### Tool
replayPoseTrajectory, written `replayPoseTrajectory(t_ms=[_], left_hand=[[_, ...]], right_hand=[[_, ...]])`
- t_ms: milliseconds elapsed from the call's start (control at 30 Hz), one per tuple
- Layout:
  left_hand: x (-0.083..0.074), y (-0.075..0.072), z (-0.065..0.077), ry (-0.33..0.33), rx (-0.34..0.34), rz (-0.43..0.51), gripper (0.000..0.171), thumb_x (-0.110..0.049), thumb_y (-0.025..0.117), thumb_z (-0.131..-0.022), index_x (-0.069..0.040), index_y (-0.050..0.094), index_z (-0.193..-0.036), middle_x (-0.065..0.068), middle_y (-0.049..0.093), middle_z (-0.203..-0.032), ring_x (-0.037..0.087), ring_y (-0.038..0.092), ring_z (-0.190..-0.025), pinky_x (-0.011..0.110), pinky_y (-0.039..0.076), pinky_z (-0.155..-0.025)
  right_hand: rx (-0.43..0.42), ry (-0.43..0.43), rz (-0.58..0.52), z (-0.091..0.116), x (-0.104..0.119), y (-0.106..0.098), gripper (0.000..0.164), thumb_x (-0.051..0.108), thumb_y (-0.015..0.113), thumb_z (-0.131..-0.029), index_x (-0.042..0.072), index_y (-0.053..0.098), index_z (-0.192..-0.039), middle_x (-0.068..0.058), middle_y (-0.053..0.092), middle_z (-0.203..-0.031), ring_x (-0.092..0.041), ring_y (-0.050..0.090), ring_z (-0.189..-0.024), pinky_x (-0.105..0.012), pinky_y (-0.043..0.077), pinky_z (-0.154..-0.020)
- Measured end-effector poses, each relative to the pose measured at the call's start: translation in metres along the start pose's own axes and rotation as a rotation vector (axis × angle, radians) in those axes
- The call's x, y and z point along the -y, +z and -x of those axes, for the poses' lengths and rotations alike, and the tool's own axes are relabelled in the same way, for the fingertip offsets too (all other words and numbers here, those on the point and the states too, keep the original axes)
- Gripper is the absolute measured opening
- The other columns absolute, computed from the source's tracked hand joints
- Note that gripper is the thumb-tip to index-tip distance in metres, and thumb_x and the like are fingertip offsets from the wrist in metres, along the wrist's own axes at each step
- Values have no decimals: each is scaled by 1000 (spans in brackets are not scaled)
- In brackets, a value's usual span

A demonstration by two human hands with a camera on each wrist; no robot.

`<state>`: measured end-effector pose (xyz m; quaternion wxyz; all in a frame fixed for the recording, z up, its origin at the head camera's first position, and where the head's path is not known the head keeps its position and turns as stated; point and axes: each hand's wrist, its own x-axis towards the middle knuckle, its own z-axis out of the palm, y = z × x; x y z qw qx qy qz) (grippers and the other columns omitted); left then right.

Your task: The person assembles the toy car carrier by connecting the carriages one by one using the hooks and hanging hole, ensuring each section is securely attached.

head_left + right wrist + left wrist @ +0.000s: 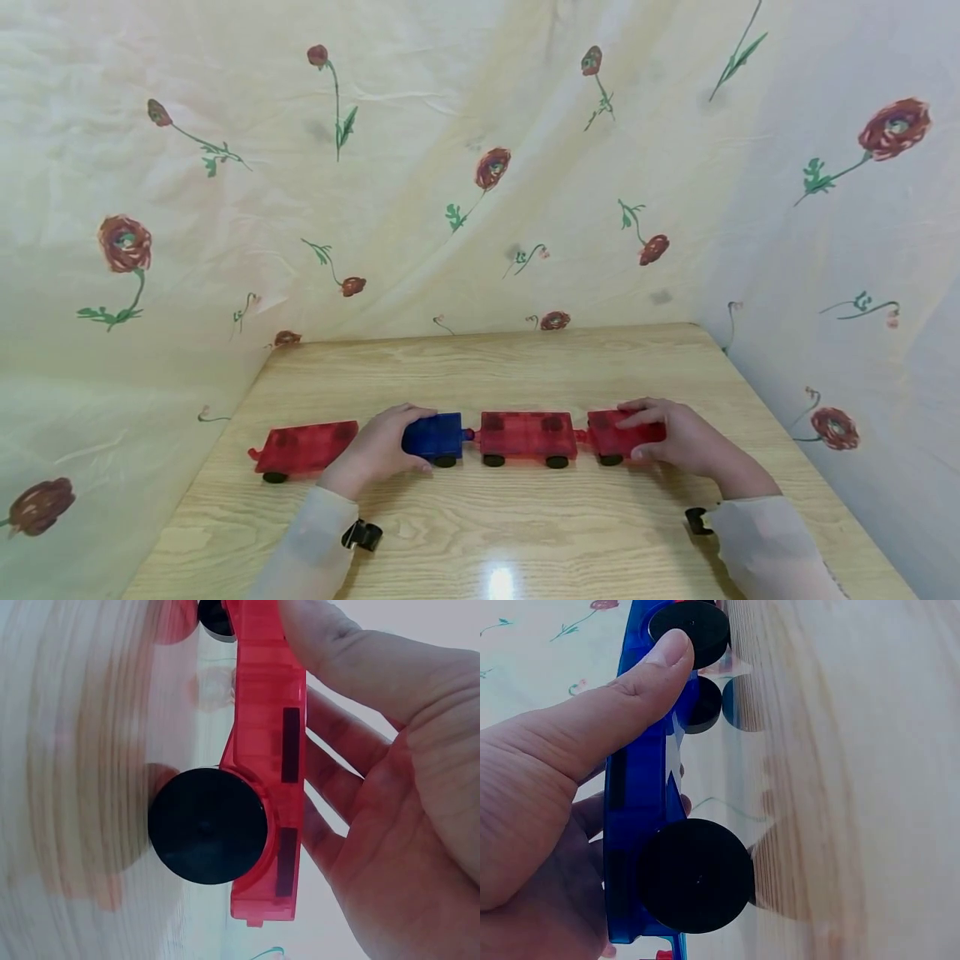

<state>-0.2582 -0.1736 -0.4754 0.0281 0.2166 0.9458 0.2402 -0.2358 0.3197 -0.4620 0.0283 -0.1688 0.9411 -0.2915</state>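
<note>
My left hand (377, 447) grips a blue toy train car (444, 434) from behind and above. The left wrist view shows the thumb along its side near a black wheel (696, 877). At the right, my right hand (681, 442) holds a red toy train car (603, 423), its thumb on the near side and fingers over the top. Between the hands, another red car (525, 435) appears linked to both by small couplings. A third red car (309, 447) stands left of my left hand; the hand hides whether it joins the blue one.
The cars stand in a row across a wooden table (450, 533). Flower-patterned cloth (412, 208) hangs behind the table and along its sides. A black wrist device (362, 534) sits at the left cuff, and another (697, 522) at the right.
</note>
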Motion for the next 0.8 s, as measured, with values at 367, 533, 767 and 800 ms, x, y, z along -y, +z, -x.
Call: replayPoseTrajectory(t_ms=[367, 533, 767, 800], left_hand=[[3, 5, 0, 15, -5, -4, 85, -38, 96, -74, -24, 58, -150, 0, 61, -141, 29, 57, -131, 54, 48, -109], [2, 5, 0, 28, -7, -20, 86, -39, 96, -75, -22, 58, -150, 1, 59, -142, 30, 55, -132, 55, 47, -109], [0, -9, 2, 7, 36, 29, 91, -48, 90, -81, -24, 48, -158, 3, 48, -155, 36, 43, -144, 61, 42, -111], [1, -13, 1, 3, 33, 29, 89, -50, 88, -83, -26, 48, -158, 3, 47, -156, 36, 41, -145, 62, 41, -112]], right_hand=[[15, 21, -15, 3, 1, -1, 38, 15, 91, -82, 21, 82, -119, -14, 60, -144, -49, 49, -135, -60, 51, -101], [22, 32, -5, 2, 3, -1, 41, 15, 92, -82, 20, 80, -120, -13, 60, -146, -47, 49, -136, -60, 50, -103], [-14, 8, 23, -4, 10, -12, 41, 25, 86, -89, 13, 75, -127, -17, 58, -148, -48, 48, -137, -64, 47, -104], [-32, -8, 36, -6, 10, -15, 40, 26, 84, -91, 11, 74, -127, -18, 58, -148, -48, 48, -138, -65, 47, -104]])
